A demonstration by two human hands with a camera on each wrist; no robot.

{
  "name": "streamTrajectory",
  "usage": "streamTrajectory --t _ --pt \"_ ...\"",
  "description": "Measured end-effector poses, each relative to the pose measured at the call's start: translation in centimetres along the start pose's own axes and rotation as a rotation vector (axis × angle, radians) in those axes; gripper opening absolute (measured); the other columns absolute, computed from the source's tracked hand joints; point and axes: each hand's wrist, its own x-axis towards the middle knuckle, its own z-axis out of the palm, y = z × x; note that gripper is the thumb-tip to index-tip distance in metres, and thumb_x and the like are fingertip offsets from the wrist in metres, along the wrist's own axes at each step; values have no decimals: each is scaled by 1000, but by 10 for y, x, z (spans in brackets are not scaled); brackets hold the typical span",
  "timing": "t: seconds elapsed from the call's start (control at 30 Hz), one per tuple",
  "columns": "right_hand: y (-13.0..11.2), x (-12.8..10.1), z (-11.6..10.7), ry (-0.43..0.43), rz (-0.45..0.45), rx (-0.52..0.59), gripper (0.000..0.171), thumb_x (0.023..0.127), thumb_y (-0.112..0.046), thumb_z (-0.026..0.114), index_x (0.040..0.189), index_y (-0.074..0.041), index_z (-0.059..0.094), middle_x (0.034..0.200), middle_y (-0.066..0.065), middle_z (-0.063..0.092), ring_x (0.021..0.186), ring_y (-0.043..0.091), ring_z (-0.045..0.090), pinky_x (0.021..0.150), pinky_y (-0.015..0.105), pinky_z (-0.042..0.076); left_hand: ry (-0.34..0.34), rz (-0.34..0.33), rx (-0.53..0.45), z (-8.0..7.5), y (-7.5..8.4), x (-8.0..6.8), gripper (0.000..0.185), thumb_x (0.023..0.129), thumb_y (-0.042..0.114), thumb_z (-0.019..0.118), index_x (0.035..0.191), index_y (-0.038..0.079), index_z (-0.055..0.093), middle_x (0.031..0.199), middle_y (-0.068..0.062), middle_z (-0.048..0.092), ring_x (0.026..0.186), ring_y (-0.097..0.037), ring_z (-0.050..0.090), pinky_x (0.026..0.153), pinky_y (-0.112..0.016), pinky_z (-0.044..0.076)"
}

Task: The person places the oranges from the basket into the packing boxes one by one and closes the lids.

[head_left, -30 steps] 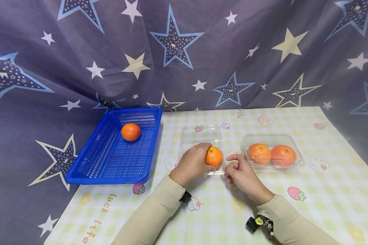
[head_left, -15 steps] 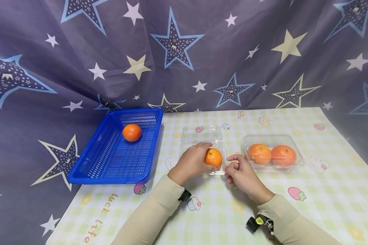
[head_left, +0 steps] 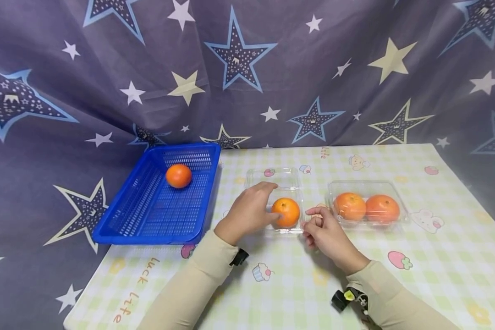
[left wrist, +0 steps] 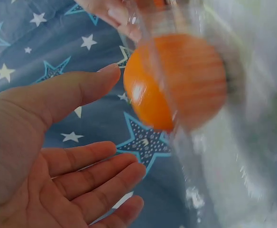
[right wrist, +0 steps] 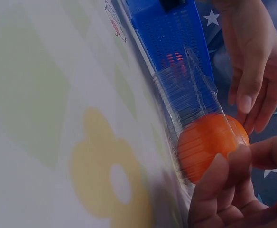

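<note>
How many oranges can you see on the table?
4. One lies in the blue basket at, one sits in the open clear box at by the left hand, two in the closed box.

A round, glossy orange fruit (head_left: 286,212) sits in the open clear plastic clamshell box (head_left: 274,178), at its near right corner.

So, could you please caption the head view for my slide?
Open left hand beside an orange in a clear box; right hand at its edge.
</note>
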Motion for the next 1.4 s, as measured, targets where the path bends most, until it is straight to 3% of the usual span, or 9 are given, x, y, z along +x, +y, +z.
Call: streamTrajectory --t 0.27,0.7,1.03,1.4 --pt "0 0 0 -7 3 7 39 97 0 56 132 5 39 78 7 61 59 16 56 53 28 53 31 35 90 -37 -10 -5 75 82 36 87 143 5 58 142 -11 62 129 -30 61 112 -46 48" --pt "-2 0 -2 -14 8 14 40 96 0 56 132 4 39 77 8 60 58 16 55 52 28 53 83 -3 210 -90 -37 -6 75 83 40 85 142 3 57 141 -16 61 129 -35 59 110 -53 47" --pt "0 0 -2 -15 5 18 40 97 0 55 133 4 38 76 7 60 58 16 55 52 28 53 80 -90 253 -109 -66 -2 77 85 42 83 145 2 55 148 -20 55 136 -39 53 112 -57 43" --pt "1 0 -1 -18 5 21 39 97 0 55 133 4 39 80 11 61 59 17 56 54 29 54 161 -224 212 -120 -124 7 63 90 33 75 139 -2 57 144 -25 53 129 -48 54 109 -63 43"
